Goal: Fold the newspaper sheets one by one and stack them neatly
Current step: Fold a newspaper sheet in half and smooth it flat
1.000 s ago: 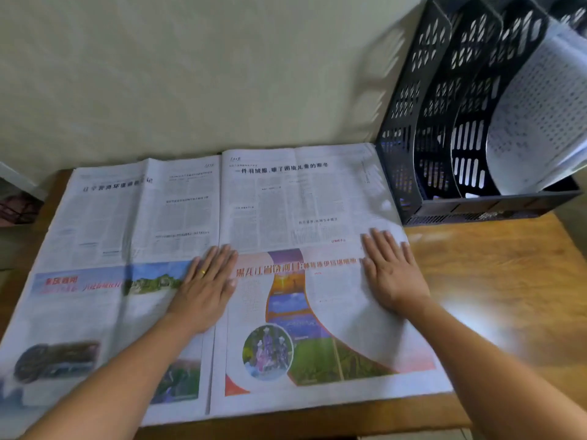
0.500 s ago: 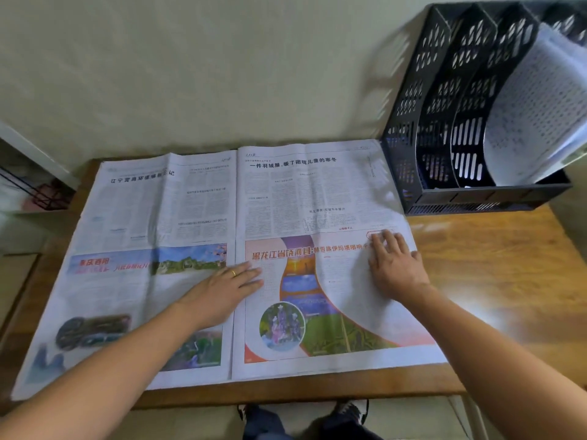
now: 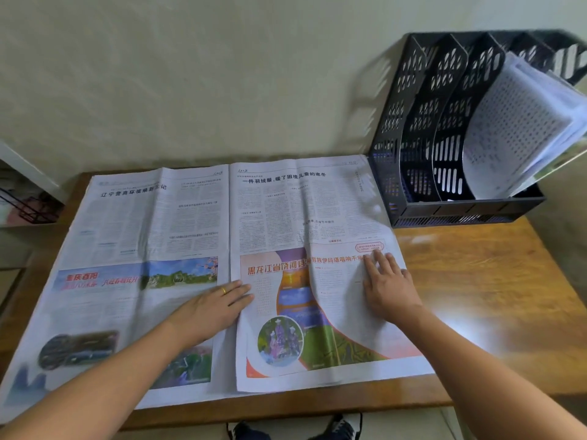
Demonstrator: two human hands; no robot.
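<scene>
- A large white printed newspaper sheet (image 3: 203,265) lies open and flat on the brown wooden table (image 3: 482,281), with 2 pages side by side and a fold line down the middle; its near-left corner hangs over the table edge.
- The left hand (image 3: 209,309), with a gold ring (image 3: 224,291) on 1 finger, rests flat on the sheet at the middle fold, fingers straight and holding nothing.
- The right hand (image 3: 389,290) presses flat on the right page near its right edge, fingers straight and a little spread, also holding nothing.
- A black perforated plastic file rack (image 3: 444,138) stands at the far right corner of the table, touching the far right corner of the newspaper; at least 3 slots are visible.
- In 1 slot some white printed papers (image 3: 521,131) lean to the right; the 2 slots left of it look empty.
- Behind the table is a pale wall (image 3: 190,74).
- Under the near table edge, 2 dark shoes (image 3: 344,427) are visible.
</scene>
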